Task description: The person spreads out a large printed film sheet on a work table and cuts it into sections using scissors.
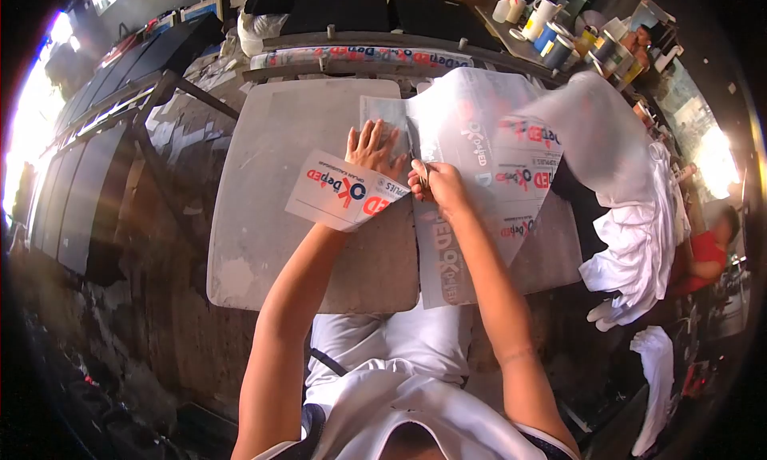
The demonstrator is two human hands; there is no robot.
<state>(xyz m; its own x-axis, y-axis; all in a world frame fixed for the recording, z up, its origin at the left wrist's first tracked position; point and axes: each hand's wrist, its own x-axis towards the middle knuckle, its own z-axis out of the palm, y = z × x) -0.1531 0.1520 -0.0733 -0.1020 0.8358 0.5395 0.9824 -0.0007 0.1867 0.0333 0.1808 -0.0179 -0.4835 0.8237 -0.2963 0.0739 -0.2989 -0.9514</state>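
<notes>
My right hand (438, 185) is closed around the handles of a pair of scissors (413, 132), whose blades point away from me along a cut in a translucent printed sheet (479, 160). The sheet carries red and blue "DepED OK" prints and lies over the right board. My left hand (374, 147) lies flat with fingers spread, pressing the sheet's left part onto the grey board (280, 140). A cut flap (339, 190) with the same print folds back over my left wrist.
Behind the boards, a roll of the same printed sheet (367, 57) lies along a metal rail. Several cans and bottles (551, 45) stand on a bench at the back right. White cloth (631, 236) hangs at the right, near a person in red (707, 256).
</notes>
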